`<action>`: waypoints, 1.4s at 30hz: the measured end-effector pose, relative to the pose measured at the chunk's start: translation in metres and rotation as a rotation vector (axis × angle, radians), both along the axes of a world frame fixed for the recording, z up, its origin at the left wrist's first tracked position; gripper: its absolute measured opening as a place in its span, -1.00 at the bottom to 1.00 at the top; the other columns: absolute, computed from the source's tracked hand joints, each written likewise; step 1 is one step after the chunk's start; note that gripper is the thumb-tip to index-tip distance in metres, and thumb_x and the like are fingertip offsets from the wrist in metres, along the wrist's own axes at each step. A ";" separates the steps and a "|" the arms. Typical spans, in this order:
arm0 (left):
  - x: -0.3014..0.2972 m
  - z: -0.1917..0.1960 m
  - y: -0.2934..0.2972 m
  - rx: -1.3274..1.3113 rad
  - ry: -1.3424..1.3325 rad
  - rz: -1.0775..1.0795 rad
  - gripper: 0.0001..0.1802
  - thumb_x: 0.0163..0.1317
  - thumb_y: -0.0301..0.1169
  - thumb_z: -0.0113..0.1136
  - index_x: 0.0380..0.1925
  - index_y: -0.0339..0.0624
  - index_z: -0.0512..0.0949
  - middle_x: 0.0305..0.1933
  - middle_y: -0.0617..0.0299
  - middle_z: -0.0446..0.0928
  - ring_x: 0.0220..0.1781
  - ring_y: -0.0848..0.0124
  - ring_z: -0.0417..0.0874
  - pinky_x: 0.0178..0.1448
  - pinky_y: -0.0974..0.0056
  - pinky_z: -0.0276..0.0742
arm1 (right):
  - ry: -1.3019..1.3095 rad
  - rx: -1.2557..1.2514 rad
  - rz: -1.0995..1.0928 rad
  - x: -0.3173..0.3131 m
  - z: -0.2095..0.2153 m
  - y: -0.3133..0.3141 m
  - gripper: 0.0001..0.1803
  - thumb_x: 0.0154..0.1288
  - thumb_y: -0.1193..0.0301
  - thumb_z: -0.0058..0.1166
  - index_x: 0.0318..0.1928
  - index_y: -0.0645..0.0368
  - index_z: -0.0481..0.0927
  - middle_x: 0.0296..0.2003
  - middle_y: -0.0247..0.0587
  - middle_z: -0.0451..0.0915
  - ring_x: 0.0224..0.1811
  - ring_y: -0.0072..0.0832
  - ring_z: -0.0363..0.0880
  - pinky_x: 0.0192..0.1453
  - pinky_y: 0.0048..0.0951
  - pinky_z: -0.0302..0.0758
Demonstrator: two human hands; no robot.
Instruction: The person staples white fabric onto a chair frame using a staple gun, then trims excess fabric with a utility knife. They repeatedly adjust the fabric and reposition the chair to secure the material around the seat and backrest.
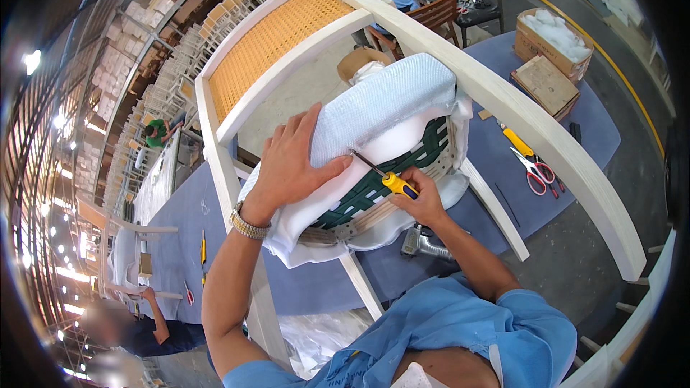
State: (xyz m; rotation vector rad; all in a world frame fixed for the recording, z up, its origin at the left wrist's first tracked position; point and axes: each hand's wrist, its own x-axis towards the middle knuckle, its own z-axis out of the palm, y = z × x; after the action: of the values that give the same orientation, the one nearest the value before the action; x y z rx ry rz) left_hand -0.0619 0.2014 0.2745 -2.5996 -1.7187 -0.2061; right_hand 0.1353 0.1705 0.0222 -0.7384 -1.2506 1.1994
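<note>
A white-framed chair (528, 111) with a woven cane backrest (284, 39) lies tipped over in front of me. Its seat, covered in pale blue fabric (388, 97), shows white padding and dark green webbing (359, 205) underneath. My left hand (284, 165) rests with fingers spread on the fabric and padding at the seat's left side. In my right hand (420, 201) is a screwdriver (397, 184) with a yellow and black handle. Its thin shaft points up and left, with the tip at the fabric's edge, close to my left thumb.
Beneath the chair is a blue-grey table (489, 219). A metal staple gun (425, 243) lies near me; scissors (530, 171) and a yellow-handled tool (517, 141) lie right. Beyond are a wooden box (544, 86) and a carton (528, 37). Another person (162, 327) works at left.
</note>
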 end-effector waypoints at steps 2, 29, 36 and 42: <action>0.000 0.000 -0.001 0.000 -0.002 -0.001 0.06 0.09 0.14 0.36 0.48 -0.21 0.20 0.36 -0.15 0.39 0.33 -0.11 0.43 0.42 -0.07 0.28 | -0.241 0.190 -0.330 0.000 0.006 0.008 -0.53 0.28 0.10 0.34 -0.14 0.27 0.52 -0.49 -0.17 0.53 -0.52 -0.43 0.50 -0.43 -0.35 0.44; 0.004 0.009 -0.003 -0.066 -0.048 -0.048 0.09 0.10 0.20 0.32 0.48 -0.23 0.19 0.43 -0.23 0.32 0.40 -0.17 0.39 0.45 -0.11 0.29 | 0.022 -0.296 -0.600 0.199 -0.133 -0.137 -0.51 0.56 -0.02 -0.10 -0.25 0.17 0.56 -0.53 -0.35 0.50 -0.58 -0.63 0.46 -0.53 -0.54 0.40; 0.009 0.006 -0.011 0.016 0.019 -0.098 0.05 0.17 0.10 0.32 0.46 -0.37 0.15 0.48 -0.29 0.23 0.47 -0.20 0.29 0.52 -0.09 0.18 | 0.320 -0.867 -1.331 0.307 -0.256 -0.203 -0.72 0.51 0.14 0.01 -0.12 0.10 0.48 -0.47 -0.31 0.52 -0.61 -0.63 0.44 -0.63 -0.56 0.32; 0.026 0.017 -0.035 0.032 0.249 -0.103 0.14 0.14 0.09 0.38 0.46 -0.48 0.08 0.51 -0.49 0.06 0.57 -0.27 0.11 0.58 -0.11 0.07 | 0.737 -0.765 -0.968 0.272 -0.277 -0.168 -0.77 0.45 0.23 0.06 -0.08 0.11 0.55 -0.37 -0.20 0.58 -0.50 -0.49 0.55 -0.49 -0.46 0.47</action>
State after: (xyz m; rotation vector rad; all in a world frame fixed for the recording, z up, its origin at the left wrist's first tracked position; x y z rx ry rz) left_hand -0.0363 0.1663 0.2917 -2.5640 -1.4891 0.0852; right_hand 0.4069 0.0024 -0.2547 -1.1165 0.2536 0.9248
